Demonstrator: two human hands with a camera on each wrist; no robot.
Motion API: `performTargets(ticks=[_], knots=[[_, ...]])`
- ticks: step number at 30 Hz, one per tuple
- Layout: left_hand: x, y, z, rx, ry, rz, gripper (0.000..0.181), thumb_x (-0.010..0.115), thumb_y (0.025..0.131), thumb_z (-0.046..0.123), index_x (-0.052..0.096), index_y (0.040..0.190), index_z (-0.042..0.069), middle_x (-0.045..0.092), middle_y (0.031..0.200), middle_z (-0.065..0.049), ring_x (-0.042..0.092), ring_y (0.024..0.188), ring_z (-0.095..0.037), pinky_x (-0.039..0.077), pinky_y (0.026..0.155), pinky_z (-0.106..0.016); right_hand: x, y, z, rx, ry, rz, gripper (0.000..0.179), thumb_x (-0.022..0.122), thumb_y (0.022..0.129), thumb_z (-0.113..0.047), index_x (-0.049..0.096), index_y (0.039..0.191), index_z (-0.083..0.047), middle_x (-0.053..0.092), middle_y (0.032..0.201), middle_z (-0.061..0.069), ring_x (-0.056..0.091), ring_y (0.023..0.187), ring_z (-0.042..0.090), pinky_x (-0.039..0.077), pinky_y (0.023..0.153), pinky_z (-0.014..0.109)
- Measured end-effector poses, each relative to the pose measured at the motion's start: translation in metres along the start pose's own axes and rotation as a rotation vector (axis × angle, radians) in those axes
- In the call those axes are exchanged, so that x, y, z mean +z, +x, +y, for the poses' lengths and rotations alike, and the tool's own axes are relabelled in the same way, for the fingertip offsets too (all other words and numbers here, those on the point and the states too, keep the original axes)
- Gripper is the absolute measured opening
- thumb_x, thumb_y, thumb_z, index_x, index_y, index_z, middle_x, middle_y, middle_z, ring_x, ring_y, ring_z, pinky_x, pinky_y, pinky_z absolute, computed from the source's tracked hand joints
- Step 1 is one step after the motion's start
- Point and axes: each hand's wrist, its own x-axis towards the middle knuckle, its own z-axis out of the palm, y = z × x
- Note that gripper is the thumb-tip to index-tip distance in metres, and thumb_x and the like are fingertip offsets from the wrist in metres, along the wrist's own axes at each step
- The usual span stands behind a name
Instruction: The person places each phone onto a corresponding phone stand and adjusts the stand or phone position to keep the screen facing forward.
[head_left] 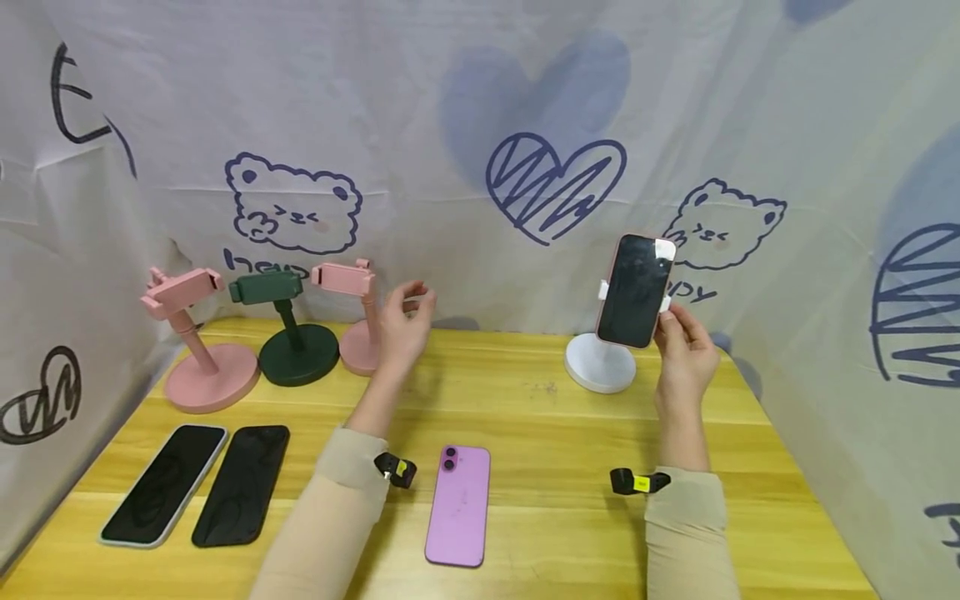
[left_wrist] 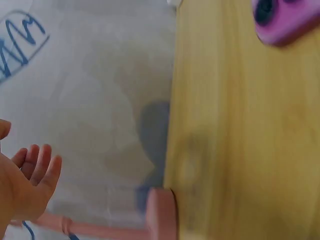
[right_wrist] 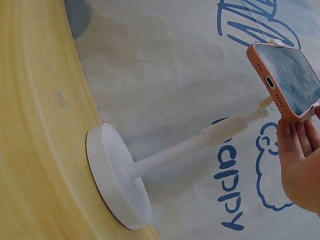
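At the back right, a smartphone in an orange-pink case (head_left: 637, 287) sits upright in the clamp of a white phone stand (head_left: 600, 364). My right hand (head_left: 686, 358) pinches the phone's lower right edge by the white clamp. The right wrist view shows fingers behind the phone (right_wrist: 287, 80), and the thumb is partly cut off at the frame's edge. My left hand (head_left: 405, 325) is raised beside the right-hand pink phone stand (head_left: 358, 346), its fingers loosely bent around nothing. In the left wrist view that stand's base (left_wrist: 161, 215) lies below the hand.
A green phone stand (head_left: 298, 357) and another pink stand (head_left: 212, 379) occupy the back left. Two phones lie screen up in front: one light-edged (head_left: 165, 487), one black (head_left: 242, 487). A purple phone (head_left: 459, 508) lies back up between my forearms. A printed cloth (head_left: 420, 100) hangs behind.
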Motion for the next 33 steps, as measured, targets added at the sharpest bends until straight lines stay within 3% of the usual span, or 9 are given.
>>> performTargets(ticks=[3,5,8,11,14,18,24,33], knots=[[-0.008,0.003,-0.011,-0.014,0.012,0.106,0.029,0.068,0.102,0.018,0.066,0.122,-0.004,0.066,0.114,-0.019,0.065,0.103,-0.031,0.051,0.086,-0.027,-0.002,0.000,0.000,-0.015,0.007,0.003,0.012,0.071,0.095,0.003,0.078,0.102,-0.002,0.075,0.089,0.005,0.072,0.078,0.013,0.061,0.078,0.022],[-0.013,0.005,-0.017,-0.041,0.014,0.172,0.027,0.067,0.102,0.017,0.064,0.118,-0.004,0.064,0.109,-0.019,0.063,0.099,-0.031,0.048,0.084,-0.026,-0.003,0.001,0.000,-0.018,0.011,0.009,0.013,0.071,0.095,0.004,0.077,0.106,0.003,0.075,0.088,0.005,0.072,0.077,0.013,0.061,0.078,0.023],[-0.020,0.007,-0.025,-0.110,0.063,0.268,0.030,0.066,0.101,0.020,0.057,0.119,-0.002,0.059,0.111,-0.017,0.059,0.100,-0.031,0.048,0.087,-0.036,-0.004,0.001,0.000,-0.018,-0.002,0.013,0.020,0.071,0.095,0.003,0.073,0.114,0.010,0.075,0.089,0.005,0.072,0.077,0.013,0.061,0.079,0.022],[-0.027,0.011,-0.032,-0.148,0.107,0.316,0.039,0.066,0.099,0.022,0.051,0.126,-0.002,0.052,0.120,-0.019,0.055,0.107,-0.034,0.046,0.093,-0.045,-0.005,0.001,0.001,-0.013,-0.014,0.010,0.025,0.072,0.095,0.002,0.071,0.117,0.013,0.075,0.090,0.005,0.071,0.078,0.013,0.061,0.080,0.022],[-0.035,0.019,-0.039,-0.100,0.144,0.309,0.047,0.065,0.098,0.018,0.045,0.135,-0.003,0.048,0.125,-0.024,0.050,0.112,-0.037,0.044,0.098,-0.049,-0.004,0.001,0.000,-0.009,-0.036,0.006,0.019,0.073,0.095,0.000,0.075,0.113,0.006,0.075,0.092,0.005,0.071,0.081,0.014,0.061,0.081,0.023],[-0.043,0.030,-0.045,-0.028,0.150,0.242,0.053,0.065,0.101,0.012,0.041,0.146,-0.002,0.049,0.128,-0.026,0.052,0.112,-0.037,0.045,0.100,-0.047,-0.003,0.001,0.000,0.001,-0.057,0.003,0.012,0.074,0.095,-0.002,0.078,0.106,-0.003,0.074,0.095,0.006,0.071,0.083,0.013,0.061,0.082,0.023],[-0.049,0.038,-0.044,-0.070,0.129,0.159,0.047,0.063,0.104,0.011,0.045,0.146,-0.002,0.053,0.132,-0.025,0.056,0.108,-0.033,0.048,0.097,-0.045,-0.002,0.002,0.000,0.004,-0.063,0.005,0.017,0.074,0.095,-0.002,0.076,0.112,0.002,0.073,0.097,0.007,0.071,0.084,0.014,0.061,0.084,0.024],[-0.047,0.040,-0.039,-0.071,0.111,0.170,0.043,0.066,0.103,0.015,0.052,0.140,-0.001,0.058,0.132,-0.025,0.061,0.113,-0.036,0.050,0.101,-0.047,-0.002,0.001,-0.001,0.006,-0.063,-0.006,0.016,0.074,0.095,-0.002,0.076,0.111,0.002,0.073,0.093,0.004,0.071,0.084,0.014,0.061,0.085,0.024]])
